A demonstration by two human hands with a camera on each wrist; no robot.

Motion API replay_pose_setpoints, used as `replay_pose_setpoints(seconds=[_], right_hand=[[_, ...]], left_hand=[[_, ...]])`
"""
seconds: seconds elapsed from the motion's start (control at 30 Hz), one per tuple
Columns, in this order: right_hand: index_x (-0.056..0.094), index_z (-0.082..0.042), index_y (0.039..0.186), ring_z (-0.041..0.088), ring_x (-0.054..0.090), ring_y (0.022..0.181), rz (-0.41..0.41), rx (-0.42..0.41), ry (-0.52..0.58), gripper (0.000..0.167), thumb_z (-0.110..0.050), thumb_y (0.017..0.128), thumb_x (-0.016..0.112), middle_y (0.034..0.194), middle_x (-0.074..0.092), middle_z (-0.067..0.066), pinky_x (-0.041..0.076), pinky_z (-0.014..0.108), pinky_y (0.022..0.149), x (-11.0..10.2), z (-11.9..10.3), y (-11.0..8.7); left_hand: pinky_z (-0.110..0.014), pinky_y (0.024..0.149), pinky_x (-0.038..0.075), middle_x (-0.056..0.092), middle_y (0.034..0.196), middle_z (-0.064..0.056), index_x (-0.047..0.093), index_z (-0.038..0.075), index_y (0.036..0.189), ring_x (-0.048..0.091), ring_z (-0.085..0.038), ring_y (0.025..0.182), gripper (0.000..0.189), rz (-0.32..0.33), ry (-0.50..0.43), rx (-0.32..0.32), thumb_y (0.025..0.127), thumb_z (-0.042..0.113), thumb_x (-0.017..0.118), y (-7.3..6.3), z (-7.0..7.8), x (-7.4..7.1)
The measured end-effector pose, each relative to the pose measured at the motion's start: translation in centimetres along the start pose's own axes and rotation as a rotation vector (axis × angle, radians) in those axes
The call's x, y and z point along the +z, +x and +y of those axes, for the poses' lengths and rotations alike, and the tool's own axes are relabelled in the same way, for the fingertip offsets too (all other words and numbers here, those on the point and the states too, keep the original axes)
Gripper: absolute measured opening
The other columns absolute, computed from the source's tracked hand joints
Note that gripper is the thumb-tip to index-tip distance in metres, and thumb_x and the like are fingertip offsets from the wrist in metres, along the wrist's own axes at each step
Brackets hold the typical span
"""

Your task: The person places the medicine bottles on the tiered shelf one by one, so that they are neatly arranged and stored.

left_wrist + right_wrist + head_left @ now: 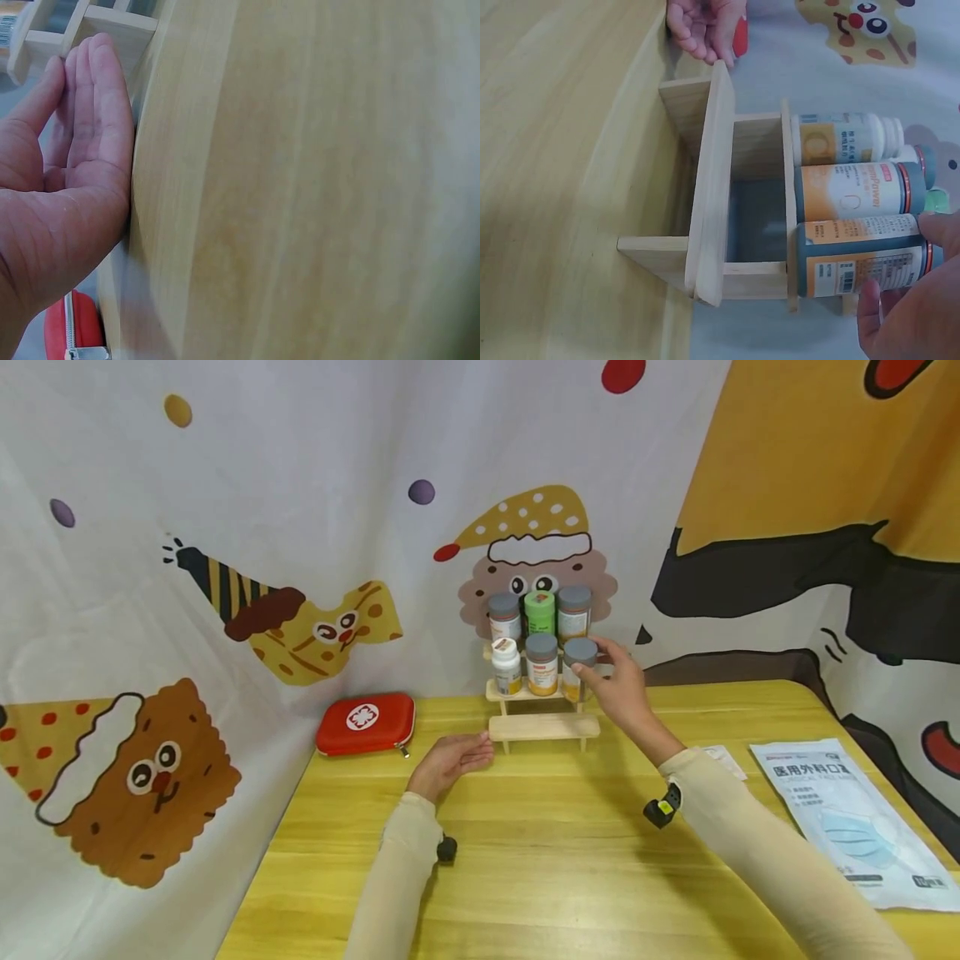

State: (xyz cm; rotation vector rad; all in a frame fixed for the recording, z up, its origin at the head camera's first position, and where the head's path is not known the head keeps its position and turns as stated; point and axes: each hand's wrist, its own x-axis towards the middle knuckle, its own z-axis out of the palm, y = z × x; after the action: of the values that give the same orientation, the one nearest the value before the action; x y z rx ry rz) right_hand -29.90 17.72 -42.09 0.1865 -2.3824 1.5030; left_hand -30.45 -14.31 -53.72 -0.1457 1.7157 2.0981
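A small stepped wooden rack [543, 727] holds medicine bottles on its upper two steps. My right hand [622, 687] holds the grey-capped bottle [866, 262] at the right end of the middle step, thumb and fingers on its sides. Beside it stand another grey-capped bottle [542, 667] and a white bottle [506, 668]. Behind are two grey-capped bottles, left [504, 617] and right [575, 612], with a green bottle [539, 613] between them. At the left end of the bare lowest step, my left hand [75, 157] touches the rack with nearly straight fingers.
A red zipped first-aid case [367, 725] lies at the table's back left. A face mask packet [855, 827] lies at the right, and a small white packet [724, 762] is partly behind the right sleeve. A printed cloth [360, 552] hangs behind the table [525, 877].
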Motion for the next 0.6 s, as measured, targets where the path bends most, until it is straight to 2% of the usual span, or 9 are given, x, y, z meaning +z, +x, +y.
replay_pose_setpoints(seconds=[0.33, 0.6], right_hand=[[0.051, -0.003, 0.153, 0.043, 0.059, 0.126, 0.111, -0.077, -0.097, 0.061, -0.024, 0.101, 0.076, 0.140, 0.058, 0.023, 0.061, 0.056, 0.091, 0.9, 0.8, 0.7], [0.052, 0.001, 0.150, 0.042, 0.059, 0.122, 0.166, -0.116, -0.097, 0.061, -0.020, 0.099, 0.077, 0.141, 0.057, 0.026, 0.062, 0.055, 0.089, 2.0, 1.1, 1.1]], left_hand=[[-0.039, 0.102, 0.064, 0.079, 0.112, -0.017, 0.070, -0.008, 0.124, 0.078, -0.020, 0.100, 0.034, -0.013, -0.006, 0.002, 0.102, 0.018, 0.073, -0.3, 0.0, 0.4], [-0.037, 0.097, 0.066, 0.080, 0.107, -0.016, 0.073, -0.007, 0.117, 0.079, -0.020, 0.096, 0.028, 0.000, -0.030, -0.004, 0.101, 0.016, 0.074, 0.0, 0.0, 0.0]])
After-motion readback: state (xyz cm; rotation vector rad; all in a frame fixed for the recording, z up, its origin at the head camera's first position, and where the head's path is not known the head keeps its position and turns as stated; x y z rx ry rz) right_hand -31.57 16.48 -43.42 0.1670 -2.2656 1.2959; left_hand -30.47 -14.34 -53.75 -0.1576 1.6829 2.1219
